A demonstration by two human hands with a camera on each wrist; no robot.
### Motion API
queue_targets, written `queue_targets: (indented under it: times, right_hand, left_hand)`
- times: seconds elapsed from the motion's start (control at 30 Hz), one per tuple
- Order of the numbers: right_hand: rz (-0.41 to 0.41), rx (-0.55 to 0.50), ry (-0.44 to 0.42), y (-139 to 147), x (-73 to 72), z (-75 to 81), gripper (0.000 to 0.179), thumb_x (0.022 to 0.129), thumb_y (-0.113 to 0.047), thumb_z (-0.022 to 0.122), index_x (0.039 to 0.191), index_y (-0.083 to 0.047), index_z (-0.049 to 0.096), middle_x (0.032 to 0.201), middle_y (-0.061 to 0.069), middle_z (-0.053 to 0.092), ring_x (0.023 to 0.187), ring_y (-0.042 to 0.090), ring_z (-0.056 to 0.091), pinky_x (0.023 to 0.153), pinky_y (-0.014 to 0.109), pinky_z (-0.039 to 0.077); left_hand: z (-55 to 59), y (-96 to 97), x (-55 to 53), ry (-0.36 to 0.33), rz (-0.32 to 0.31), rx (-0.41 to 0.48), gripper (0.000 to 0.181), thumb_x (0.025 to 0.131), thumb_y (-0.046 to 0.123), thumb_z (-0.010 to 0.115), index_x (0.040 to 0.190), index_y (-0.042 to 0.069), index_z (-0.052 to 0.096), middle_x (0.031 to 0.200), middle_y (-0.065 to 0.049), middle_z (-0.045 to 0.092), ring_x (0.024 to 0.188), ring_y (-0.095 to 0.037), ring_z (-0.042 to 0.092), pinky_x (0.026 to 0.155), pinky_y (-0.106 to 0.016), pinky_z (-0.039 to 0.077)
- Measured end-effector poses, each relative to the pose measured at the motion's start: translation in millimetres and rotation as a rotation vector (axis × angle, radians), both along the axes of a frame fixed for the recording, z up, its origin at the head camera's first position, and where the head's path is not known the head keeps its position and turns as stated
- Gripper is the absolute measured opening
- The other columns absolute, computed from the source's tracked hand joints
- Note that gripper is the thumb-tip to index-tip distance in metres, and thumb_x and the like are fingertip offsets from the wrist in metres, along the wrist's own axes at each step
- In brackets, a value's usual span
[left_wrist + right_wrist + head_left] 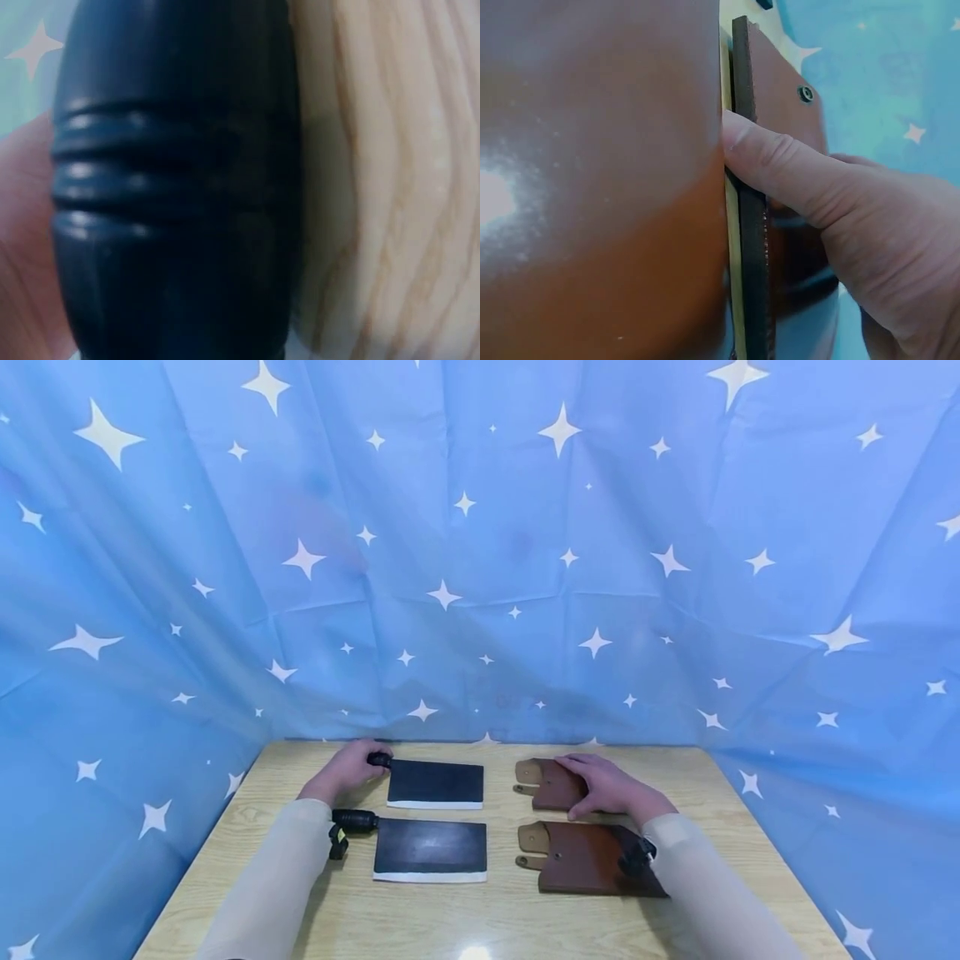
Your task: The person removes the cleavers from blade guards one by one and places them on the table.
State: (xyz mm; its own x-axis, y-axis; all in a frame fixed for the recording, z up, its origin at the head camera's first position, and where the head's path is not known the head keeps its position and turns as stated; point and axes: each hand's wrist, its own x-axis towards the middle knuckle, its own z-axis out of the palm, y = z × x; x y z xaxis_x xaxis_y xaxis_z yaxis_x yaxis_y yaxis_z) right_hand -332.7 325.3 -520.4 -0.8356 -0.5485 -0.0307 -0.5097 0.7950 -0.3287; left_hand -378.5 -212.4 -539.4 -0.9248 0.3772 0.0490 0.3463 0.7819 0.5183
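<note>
At the back left of the table, my left hand point(351, 768) holds the black handle of the far cleaver point(435, 783), whose dark blade with a pale edge lies flat. The near cleaver point(431, 846) lies in front of it, its ridged handle point(180, 180) filling much of the left wrist view. My right hand point(611, 789) grips the far brown leather sheath point(553, 789) across its width, the thumb point(780, 161) pressed on the near edge in the right wrist view. My palm covers that sheath's right part. Under my right wrist lies the near sheath point(581, 856).
Both sheaths have tan flaps and small snap straps pointing left. Wood-grain table point(420, 918) lies under everything. A blue curtain point(480, 568) with white stars hangs behind and along both sides.
</note>
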Motion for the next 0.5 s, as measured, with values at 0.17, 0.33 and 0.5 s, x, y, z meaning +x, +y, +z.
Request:
queue_targets:
  times: [0.17,0.33,0.5]
  right_hand:
    - [-0.023,0.008,-0.064,-2.0,1.5,6.5,0.115,0.081,-0.046,0.100,0.170,-0.004,0.040,0.170,0.030,0.040,0.154,0.056,0.037,0.120,0.071,0.036]
    - [-0.046,0.009,-0.079,-1.4,1.2,7.0,0.116,0.081,-0.045,0.100,0.171,-0.005,0.038,0.171,0.031,0.037,0.155,0.058,0.034,0.120,0.073,0.034]
    - [-0.044,-0.019,-0.053,2.6,0.7,7.7,0.120,0.079,-0.050,0.100,0.171,-0.005,0.039,0.173,0.030,0.035,0.156,0.058,0.031,0.121,0.075,0.033]
  left_hand:
    - [0.4,3.3,3.4,0.005,0.032,-0.007,0.034,0.101,0.012,0.081,0.134,0.009,0.077,0.131,-0.016,0.069,0.126,-0.042,0.065,0.110,-0.063,0.051]
    - [0.8,4.9,2.1,0.026,0.039,-0.014,0.041,0.100,0.014,0.082,0.140,0.009,0.074,0.140,-0.019,0.066,0.133,-0.044,0.061,0.113,-0.064,0.048]
    - [2.7,3.2,5.9,0.075,0.022,-0.035,0.052,0.102,0.020,0.081,0.149,0.005,0.066,0.153,-0.022,0.058,0.143,-0.049,0.054,0.117,-0.066,0.044]
